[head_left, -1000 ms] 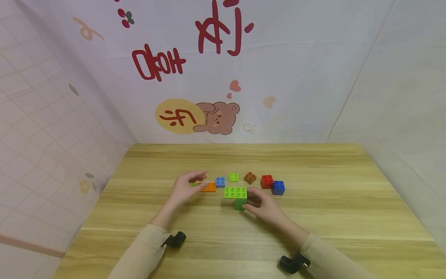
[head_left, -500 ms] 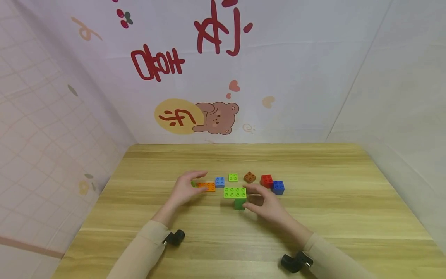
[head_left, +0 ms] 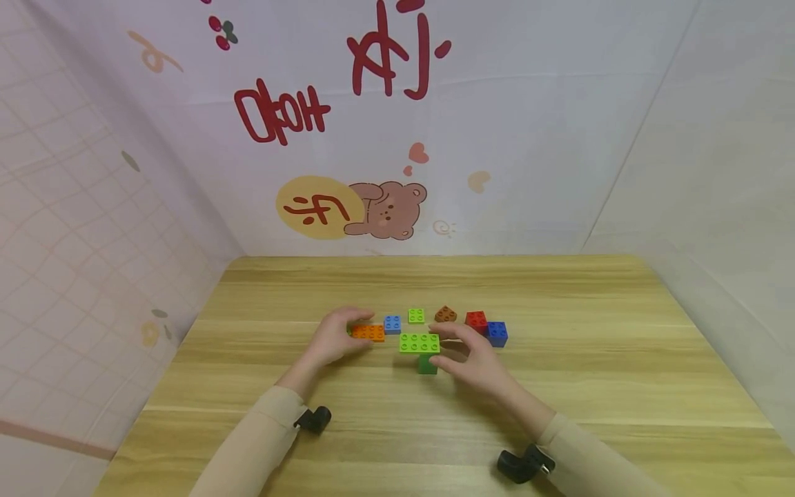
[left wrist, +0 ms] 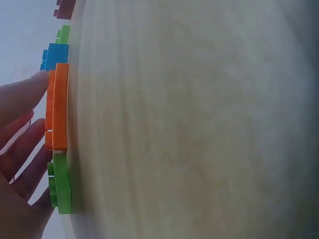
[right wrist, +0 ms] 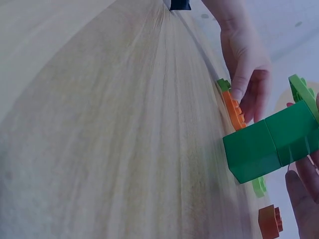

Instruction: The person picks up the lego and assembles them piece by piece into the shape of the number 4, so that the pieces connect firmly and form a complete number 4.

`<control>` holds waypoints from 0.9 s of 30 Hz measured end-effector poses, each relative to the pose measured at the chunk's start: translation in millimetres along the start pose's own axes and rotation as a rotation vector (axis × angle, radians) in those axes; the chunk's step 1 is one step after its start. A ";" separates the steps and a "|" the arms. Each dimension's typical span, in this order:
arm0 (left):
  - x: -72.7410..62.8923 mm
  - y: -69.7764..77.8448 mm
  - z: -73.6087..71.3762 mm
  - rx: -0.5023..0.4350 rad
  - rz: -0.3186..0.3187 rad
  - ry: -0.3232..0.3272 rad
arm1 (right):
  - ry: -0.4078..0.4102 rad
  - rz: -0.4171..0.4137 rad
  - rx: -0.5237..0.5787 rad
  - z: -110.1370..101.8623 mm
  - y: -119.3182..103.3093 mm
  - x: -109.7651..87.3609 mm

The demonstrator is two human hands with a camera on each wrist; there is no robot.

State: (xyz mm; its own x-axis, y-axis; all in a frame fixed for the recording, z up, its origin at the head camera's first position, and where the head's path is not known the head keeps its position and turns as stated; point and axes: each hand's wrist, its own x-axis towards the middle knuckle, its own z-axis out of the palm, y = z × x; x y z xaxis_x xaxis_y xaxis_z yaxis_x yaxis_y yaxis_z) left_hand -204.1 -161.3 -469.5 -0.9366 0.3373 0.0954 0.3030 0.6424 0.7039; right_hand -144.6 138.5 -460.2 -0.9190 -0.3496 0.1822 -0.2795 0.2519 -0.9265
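My left hand (head_left: pixel 335 337) hovers with loosely bent, parted fingers around the orange brick (head_left: pixel 369 333), its thumb along the near side; I cannot tell whether it touches. A green brick (left wrist: pixel 62 184) adjoins the orange one, mostly covered by that hand in the head view. To the right stands a stack of two dark green bricks (right wrist: pixel 271 142) topped by a long light green brick (head_left: pixel 419 343) that overhangs leftward. My right hand (head_left: pixel 475 357) is beside this stack, fingers spread apart, thumb close to the dark green side.
Behind the stack, a light blue brick (head_left: pixel 393 324), a small light green brick (head_left: pixel 416 315), a brown brick (head_left: pixel 445 315), a red brick (head_left: pixel 476 321) and a dark blue brick (head_left: pixel 497 334) lie across the wooden table (head_left: pixel 397 435). A printed cloth (head_left: pixel 528 138) hangs beyond the table's far edge.
My left hand has moved slightly right, closer around the orange brick. My right hand's fingers have come off the stack and shifted a little up and left. The stack has stayed in place.
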 end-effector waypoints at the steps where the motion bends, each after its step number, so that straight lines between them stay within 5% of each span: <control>1: 0.1 -0.4 0.0 0.004 0.003 -0.008 | 0.003 -0.005 0.005 -0.1 1.0 0.2; 27: 4.9 -8.4 0.1 0.049 0.020 -0.070 | 0.022 -0.116 -0.009 -1.1 9.3 1.0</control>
State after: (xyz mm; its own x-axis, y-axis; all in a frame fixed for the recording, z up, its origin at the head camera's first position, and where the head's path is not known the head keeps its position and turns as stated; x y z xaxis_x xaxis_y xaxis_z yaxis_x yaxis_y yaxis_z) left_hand -211.2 -165.0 -475.0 -0.9161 0.3966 0.0585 0.3314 0.6671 0.6671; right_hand -148.4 141.4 -468.2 -0.8862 -0.3573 0.2950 -0.3865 0.2187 -0.8960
